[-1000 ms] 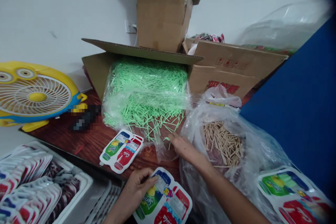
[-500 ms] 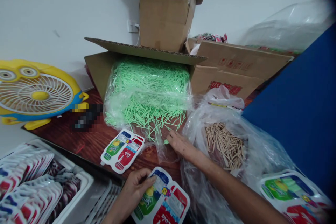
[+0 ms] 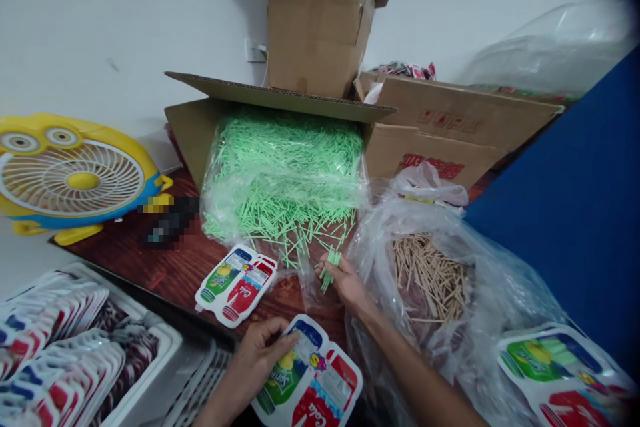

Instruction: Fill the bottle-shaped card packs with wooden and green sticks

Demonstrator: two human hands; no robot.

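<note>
Between the thumb and fingers of my right hand (image 3: 349, 285) is a small bunch of short green sticks (image 3: 329, 270), held just in front of the loose ones. My left hand (image 3: 265, 360) pinches the upper left edge of a bottle-shaped plastic packet (image 3: 313, 373) printed with Sprite and Cola. Another such packet (image 3: 237, 285) lies flat on the table, left of my right hand. Behind, a clear bag holds a great heap of green sticks (image 3: 293, 153) inside an open carton, some spilling out at the front.
Brown sticks (image 3: 433, 273) lie in a clear plastic bag at right. A further printed packet (image 3: 565, 367) rests at the lower right. A white bin (image 3: 167, 340) full of packets stands lower left. A yellow fan (image 3: 80, 180) sits at the left; cartons (image 3: 317, 33) rise behind.
My right hand has turned and drawn back slightly from the heap, and the green bunch in it now shows upright. My left hand and its packet have barely moved.
</note>
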